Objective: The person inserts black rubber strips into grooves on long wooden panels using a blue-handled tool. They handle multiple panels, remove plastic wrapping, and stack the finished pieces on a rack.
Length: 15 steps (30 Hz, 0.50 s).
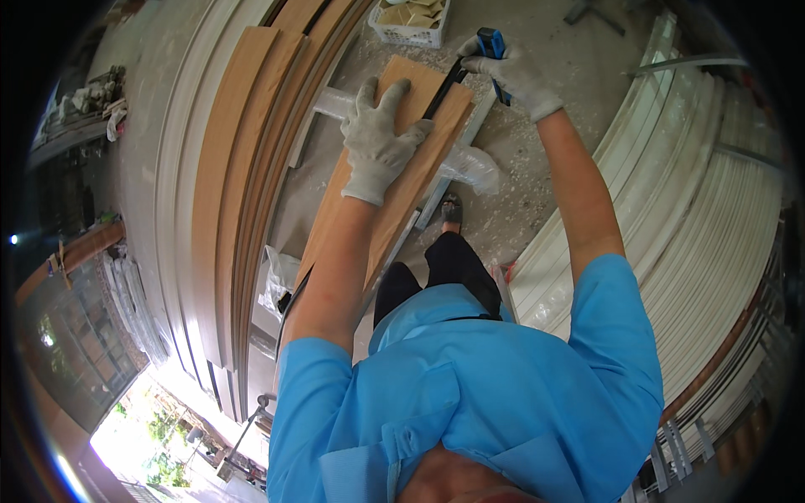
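A long wood-grain board (396, 194) with a black strip (444, 90) along its middle lies in front of me. My left hand (376, 141), in a grey-white work glove, presses flat on the board with its fingers spread. Beyond the board's far end, my gloved right hand (518, 77) is closed around a blue-and-black hand tool (490, 44). Its exact kind I cannot make out, since the palm covers the middle. The fingertips of that hand are close to the strip's far end; whether they touch it is unclear.
More wood-grain boards (220, 184) are stacked to the left. Long white profiles (671, 210) lie piled on the right. A white basket (408, 35) with tan offcuts stands ahead. Metal supports (470, 134) and clear plastic wrap (474, 168) are beneath the board. Small debris dots the floor (537, 168).
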### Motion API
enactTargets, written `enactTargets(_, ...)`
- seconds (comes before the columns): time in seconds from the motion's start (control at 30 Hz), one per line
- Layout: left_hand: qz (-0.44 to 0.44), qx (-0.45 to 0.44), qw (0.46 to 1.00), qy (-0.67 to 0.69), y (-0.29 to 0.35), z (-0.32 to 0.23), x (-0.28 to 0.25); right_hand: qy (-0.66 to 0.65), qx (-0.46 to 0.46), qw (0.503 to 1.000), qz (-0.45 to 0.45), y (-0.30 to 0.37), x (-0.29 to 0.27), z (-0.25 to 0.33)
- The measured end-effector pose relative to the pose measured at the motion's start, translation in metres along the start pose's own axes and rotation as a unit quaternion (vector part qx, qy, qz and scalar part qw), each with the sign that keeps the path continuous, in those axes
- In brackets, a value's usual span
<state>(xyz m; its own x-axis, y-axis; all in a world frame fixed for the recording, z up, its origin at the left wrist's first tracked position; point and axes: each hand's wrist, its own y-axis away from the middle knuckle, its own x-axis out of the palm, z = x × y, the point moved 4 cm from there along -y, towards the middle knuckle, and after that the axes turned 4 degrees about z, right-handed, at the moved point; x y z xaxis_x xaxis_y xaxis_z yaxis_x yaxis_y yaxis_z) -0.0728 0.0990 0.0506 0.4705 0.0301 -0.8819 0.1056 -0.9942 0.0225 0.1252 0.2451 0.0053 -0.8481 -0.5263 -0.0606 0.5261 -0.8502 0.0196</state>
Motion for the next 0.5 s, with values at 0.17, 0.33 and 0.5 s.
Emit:
enactTargets(0.17, -0.006, -0.028, 0.999, -0.018, -0.005, -0.002, 0.002, 0.013, 0.012, 1.0, -0.003, -0.003, -0.001, -0.008)
enactTargets(0.33, -0.041, -0.015, 0.996, -0.083, -0.008, -0.008, 0.011, -0.028, 0.001, 1.0, -0.013, -0.004, -0.004, -0.021)
enactTargets(0.5, -0.071, 0.006, 0.992, -0.101, -0.004, -0.011, 0.014, 0.018, 0.005, 1.0, -0.022, 0.0, -0.006, -0.027)
